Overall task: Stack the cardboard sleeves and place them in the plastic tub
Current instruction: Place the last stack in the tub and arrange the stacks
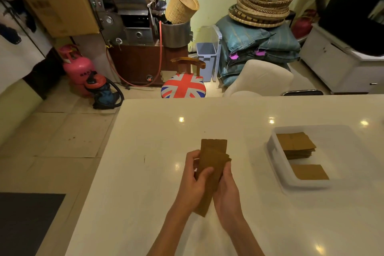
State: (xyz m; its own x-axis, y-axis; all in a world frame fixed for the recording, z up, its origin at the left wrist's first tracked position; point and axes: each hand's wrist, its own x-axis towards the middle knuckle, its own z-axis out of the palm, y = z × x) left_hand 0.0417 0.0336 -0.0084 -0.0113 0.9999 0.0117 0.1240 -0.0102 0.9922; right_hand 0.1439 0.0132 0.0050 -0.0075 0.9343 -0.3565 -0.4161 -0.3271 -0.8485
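Note:
Both hands hold a small bunch of flat brown cardboard sleeves (214, 155) over the middle of the white table. My left hand (194, 183) grips the bunch from the left, thumb across its face. My right hand (226, 191) closes on its right edge. The sleeves are slightly fanned, their top edges uneven. To the right sits the clear plastic tub (276, 164). Inside it lies a stack of sleeves (296, 144) at the far end and a single flat sleeve (309, 172) nearer me.
The white table (145, 151) ends at its left edge, with tiled floor beyond. Behind the table stand a flag-patterned stool (184, 87) and a white chair (261, 78). A pink gas cylinder (78, 68), a metal machine and baskets are further back.

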